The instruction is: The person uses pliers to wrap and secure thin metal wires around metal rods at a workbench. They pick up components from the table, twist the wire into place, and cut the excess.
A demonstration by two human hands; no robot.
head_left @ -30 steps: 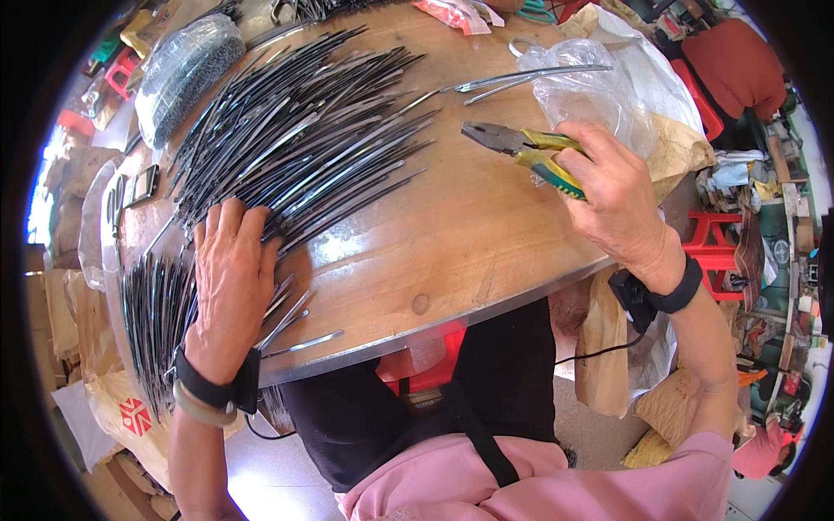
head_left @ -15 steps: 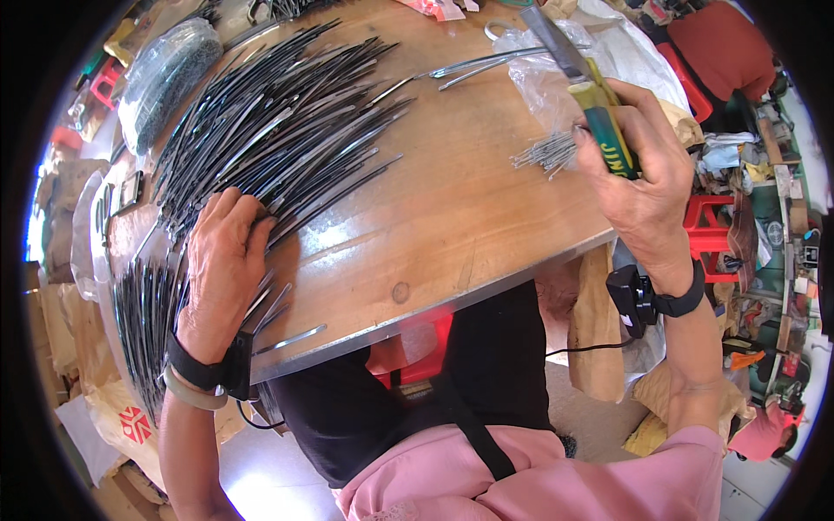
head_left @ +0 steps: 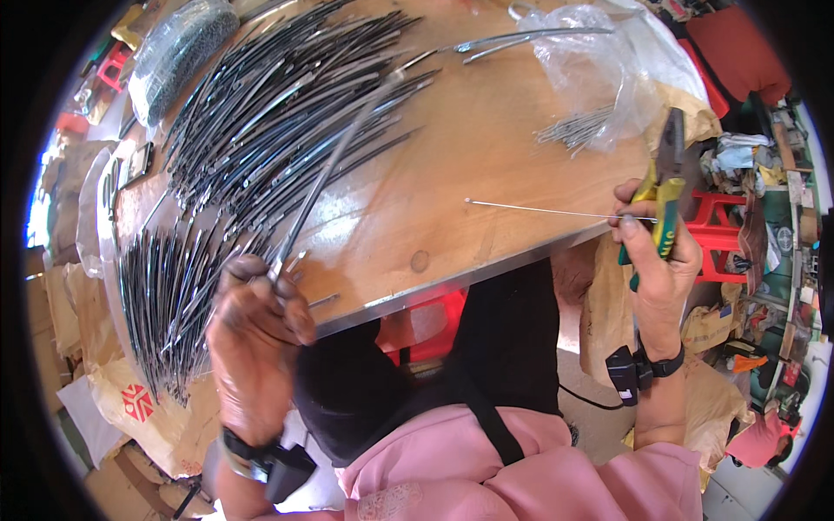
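Observation:
Between the fingertips of my left hand is one end of a long, thin dark strip, raised at a slant over the table. My right hand is closed around pliers with yellow and green handles, their jaws pointing up. Its thumb and forefinger also pinch a thin wire pin with a small round end, which sticks out leftward. A large pile of similar dark strips lies beyond my left hand. Another bunch of strips hangs over the table's left side.
Several loose wire pins lie beside a clear plastic bag on the wooden table. A wrapped bundle stands at the far left. Red stools and the metal table edge are to the right and near me.
My left hand has lifted a strip off the pile and drawn it toward me. My right hand has come nearer from the loose pins, now pinching one along with the pliers.

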